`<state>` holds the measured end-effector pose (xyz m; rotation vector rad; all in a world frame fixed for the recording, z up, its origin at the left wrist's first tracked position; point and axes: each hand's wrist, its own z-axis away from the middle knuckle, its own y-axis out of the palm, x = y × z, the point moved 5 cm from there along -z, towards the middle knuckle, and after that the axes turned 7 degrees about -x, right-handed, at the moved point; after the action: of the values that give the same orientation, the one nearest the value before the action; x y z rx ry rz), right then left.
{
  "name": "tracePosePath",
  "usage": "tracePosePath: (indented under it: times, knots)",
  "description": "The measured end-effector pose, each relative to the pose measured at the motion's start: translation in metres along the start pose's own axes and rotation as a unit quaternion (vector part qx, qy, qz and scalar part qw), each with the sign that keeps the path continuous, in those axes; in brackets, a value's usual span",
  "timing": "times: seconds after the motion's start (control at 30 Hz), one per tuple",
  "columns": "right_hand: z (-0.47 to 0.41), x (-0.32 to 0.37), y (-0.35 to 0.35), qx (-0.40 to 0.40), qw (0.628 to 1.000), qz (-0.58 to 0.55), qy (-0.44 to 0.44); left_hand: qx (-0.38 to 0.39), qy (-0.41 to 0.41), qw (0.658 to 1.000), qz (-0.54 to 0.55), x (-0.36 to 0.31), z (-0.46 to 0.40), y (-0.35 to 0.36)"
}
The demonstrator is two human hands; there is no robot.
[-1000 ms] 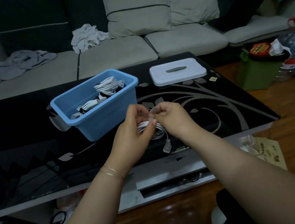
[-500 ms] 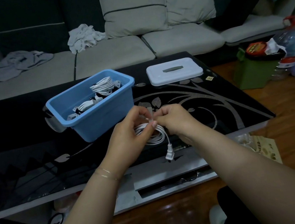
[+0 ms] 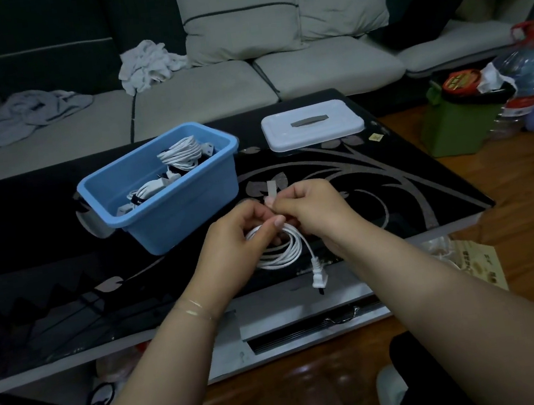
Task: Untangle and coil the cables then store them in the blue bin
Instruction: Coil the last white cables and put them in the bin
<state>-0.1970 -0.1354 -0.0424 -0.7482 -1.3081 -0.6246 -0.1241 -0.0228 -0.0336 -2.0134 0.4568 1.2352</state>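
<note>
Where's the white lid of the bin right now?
In the head view, the white lid lies flat on the black table, at its far right, to the right of the blue bin and beyond both hands.

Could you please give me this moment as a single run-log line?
stage: tying coil | left hand: holds cable | right hand: pinches tie | plug: dangling | bin: holds coiled cables, lid off
</note>
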Motion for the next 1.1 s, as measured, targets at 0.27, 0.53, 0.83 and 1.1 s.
tracePosePath:
  times: [0.27, 0.53, 0.83, 1.1]
  knots:
    - [-0.003, -0.001, -0.003, -0.013, 0.999, -0.040, 0.012, -0.039, -0.024, 0.999, -0.018, 0.006, -0.005, 0.004]
    - [0.008, 0.021, -0.004, -0.080, 0.976, 0.102, -0.173, -0.051, -0.117, 0.985, 0.117, 0.007, -0.006, 0.003]
    - [0.018, 0.027, -0.003, -0.027, 0.945, 0.212, -0.249, -0.020, -0.220, 0.940, 0.259, 0.019, -0.001, 0.014]
    - [0.016, 0.027, -0.003, 0.032, 0.944, 0.174, -0.278, -0.029, -0.283, 0.879, 0.382, 0.018, -0.003, 0.012]
